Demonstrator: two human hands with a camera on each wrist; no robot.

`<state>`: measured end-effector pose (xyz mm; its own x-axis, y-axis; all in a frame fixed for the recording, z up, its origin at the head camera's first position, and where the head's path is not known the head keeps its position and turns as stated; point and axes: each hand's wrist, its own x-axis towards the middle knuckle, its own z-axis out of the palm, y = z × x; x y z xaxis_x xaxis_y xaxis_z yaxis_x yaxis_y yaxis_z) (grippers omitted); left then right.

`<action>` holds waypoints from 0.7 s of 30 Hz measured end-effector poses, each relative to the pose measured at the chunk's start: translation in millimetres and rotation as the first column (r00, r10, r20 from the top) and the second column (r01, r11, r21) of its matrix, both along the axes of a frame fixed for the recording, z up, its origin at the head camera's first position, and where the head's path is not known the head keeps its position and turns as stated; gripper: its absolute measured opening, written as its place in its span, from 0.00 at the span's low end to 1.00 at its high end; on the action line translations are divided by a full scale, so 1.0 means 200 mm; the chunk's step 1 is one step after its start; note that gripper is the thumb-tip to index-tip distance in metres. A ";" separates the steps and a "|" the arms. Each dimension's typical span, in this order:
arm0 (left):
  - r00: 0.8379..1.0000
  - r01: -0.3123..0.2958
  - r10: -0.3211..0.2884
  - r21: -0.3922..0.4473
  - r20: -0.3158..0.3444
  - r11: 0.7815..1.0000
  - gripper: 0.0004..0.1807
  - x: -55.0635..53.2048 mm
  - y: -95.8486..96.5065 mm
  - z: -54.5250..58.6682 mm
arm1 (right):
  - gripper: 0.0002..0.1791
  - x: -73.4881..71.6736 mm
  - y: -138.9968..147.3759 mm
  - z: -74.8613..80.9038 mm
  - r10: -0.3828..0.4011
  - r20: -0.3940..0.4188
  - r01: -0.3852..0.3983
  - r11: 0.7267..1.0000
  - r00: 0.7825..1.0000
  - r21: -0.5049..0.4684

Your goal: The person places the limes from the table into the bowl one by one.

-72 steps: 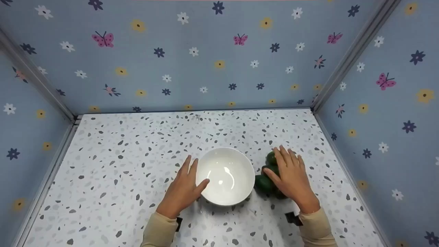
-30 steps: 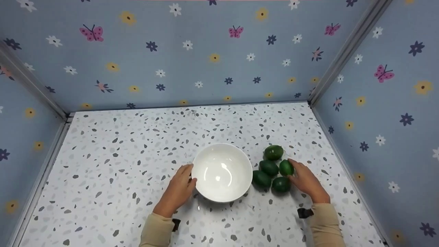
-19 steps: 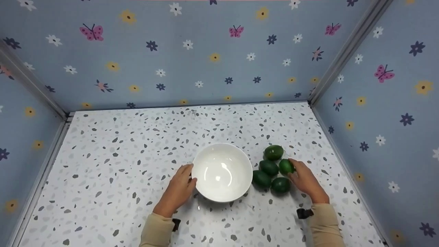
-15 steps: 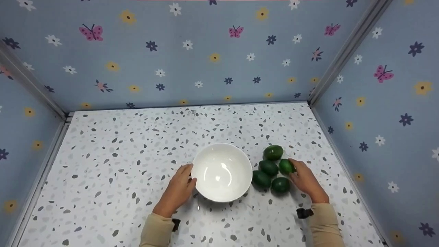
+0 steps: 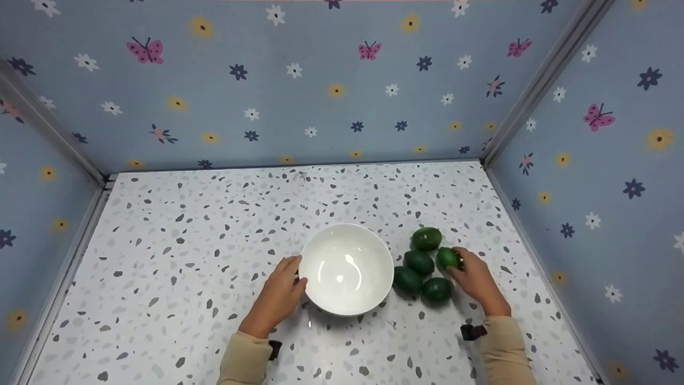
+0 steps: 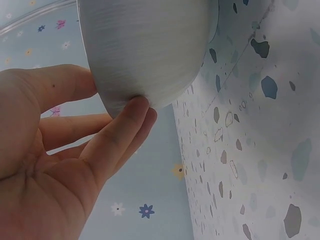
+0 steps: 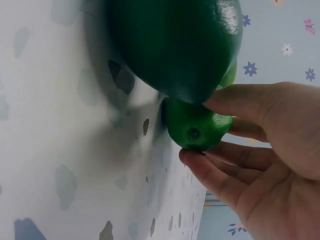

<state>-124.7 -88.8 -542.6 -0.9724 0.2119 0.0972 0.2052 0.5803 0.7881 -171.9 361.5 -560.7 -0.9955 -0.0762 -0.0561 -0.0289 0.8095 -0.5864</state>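
"Bowls and fruits: how many does the head view show?"

"One white bowl (image 5: pixel 346 248) and five green fruits (image 5: pixel 419 262), bunched just right of it. Two hands: the left hand (image 5: pixel 277 294) at the bowl's left side, the right hand (image 5: pixel 477 279) at the fruits' right side, on a bright fruit (image 5: pixel 447 259)."

"Where are the edges?"

"The speckled table (image 5: pixel 187 230) stops at the back wall (image 5: pixel 299 107), well apart from the bowl. A wide stretch of table lies left of the left hand. A thinner strip runs from the right hand to the right wall (image 5: pixel 604 203). One fruit sits right up by the bowl, so that gap is tight."

"And the left wrist view?"

"One bowl, one hand. Thumb and fingers hold the bowl by its side, near the rim."

"What about the right wrist view?"

"Two fruits show well: a dark fruit (image 7: pixel 175 50) in front and the bright fruit behind it. Thumb and fingertips pinch the bright fruit, only as wide apart as it is. I can't tell if it touches the table."
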 end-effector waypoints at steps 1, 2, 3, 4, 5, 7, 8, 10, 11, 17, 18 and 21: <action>1.000 0.000 0.000 0.001 -0.001 1.000 0.29 0.00 0.00 0.00 | 0.28 0.00 0.00 0.01 -0.001 -0.015 0.001 1.000 1.000 0.001; 1.000 0.000 0.000 0.000 -0.004 1.000 0.29 0.00 0.00 0.00 | 0.28 0.01 0.00 0.02 0.005 -0.034 -0.005 1.000 0.999 0.001; 1.000 0.000 0.000 -0.003 -0.006 1.000 0.28 0.00 0.00 0.00 | 0.28 0.01 -0.01 0.03 0.013 -0.057 -0.013 1.000 0.998 0.002; 1.000 -0.001 0.001 -0.005 -0.008 1.000 0.28 0.00 0.00 0.00 | 0.28 0.02 -0.01 0.05 0.026 -0.084 -0.026 1.000 0.996 0.004; 1.000 -0.001 0.001 -0.006 -0.010 1.000 0.28 0.00 0.00 0.00 | 0.28 0.03 -0.02 0.07 0.042 -0.111 -0.041 0.999 0.993 0.010; 1.000 -0.002 0.002 -0.009 -0.008 1.000 0.28 0.00 0.00 0.00 | 0.29 0.04 -0.04 0.11 0.071 -0.165 -0.069 0.997 0.984 0.016; 1.000 -0.002 0.002 -0.010 -0.007 1.000 0.28 0.00 0.00 0.00 | 0.29 0.05 -0.06 0.14 0.087 -0.185 -0.085 0.996 0.979 0.020; 1.000 -0.003 0.003 -0.014 0.003 1.000 0.28 0.00 0.00 -0.01 | 0.30 0.06 -0.11 0.18 0.118 -0.222 -0.116 0.993 0.968 0.023; 1.000 -0.003 0.003 -0.016 0.007 1.000 0.29 0.00 0.00 -0.01 | 0.30 0.07 -0.13 0.21 0.132 -0.239 -0.130 0.991 0.962 0.023; 1.000 -0.003 0.003 0.007 0.014 1.000 0.29 0.00 0.00 -0.01 | 0.31 0.08 -0.35 0.30 0.226 -0.332 -0.236 0.972 0.916 0.013; 1.000 -0.002 0.002 0.012 0.012 1.000 0.29 0.00 0.00 -0.01 | 0.31 0.08 -0.39 0.31 0.248 -0.343 -0.258 0.966 0.906 0.016; 1.000 -0.004 0.004 0.013 0.000 1.000 0.29 0.00 0.00 -0.01 | 0.30 0.06 -0.51 0.32 0.316 -0.355 -0.322 0.946 0.880 0.042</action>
<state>-125.0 -88.5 -544.2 -0.9732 0.2072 0.0996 0.2030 0.5711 0.7954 -158.9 259.4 -495.7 -0.8712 -0.3906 0.2974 -0.4907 0.7111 -0.5035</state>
